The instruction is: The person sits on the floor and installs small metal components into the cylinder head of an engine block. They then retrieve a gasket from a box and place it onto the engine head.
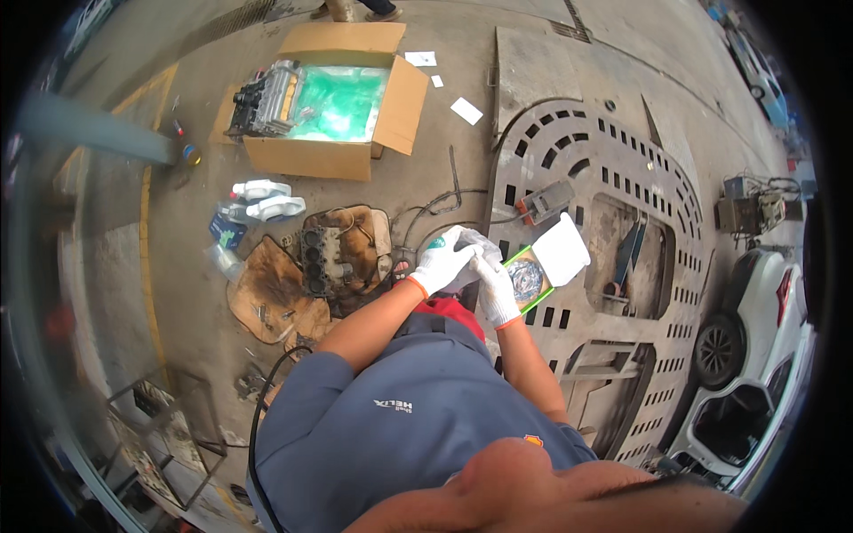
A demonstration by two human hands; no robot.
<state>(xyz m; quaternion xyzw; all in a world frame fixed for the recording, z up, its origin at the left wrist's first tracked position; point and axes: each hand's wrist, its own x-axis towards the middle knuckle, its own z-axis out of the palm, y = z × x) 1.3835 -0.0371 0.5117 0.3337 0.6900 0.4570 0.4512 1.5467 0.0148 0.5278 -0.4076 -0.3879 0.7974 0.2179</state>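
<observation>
In a white glove with an orange cuff, my left hand [438,264] is closed at a crumpled, see-through plastic bag [478,242] in front of my waist. My right hand [497,291], gloved the same way, grips the bag from the other side. What the bag holds, if anything, I cannot make out. Just right of my right hand lies a green-edged box [538,300] with its white lid [563,253] folded back. Inside it is a round, shiny part [526,279] that looks wrapped in plastic. Neither hand touches the box.
A dirty engine block [325,262] stands on stained cardboard [271,289] to the left. Beyond are white bottles [275,208] and an open carton [306,160] with a grey engine part [267,99]. A slotted metal platform [613,178] fills the right, near a white car [755,355].
</observation>
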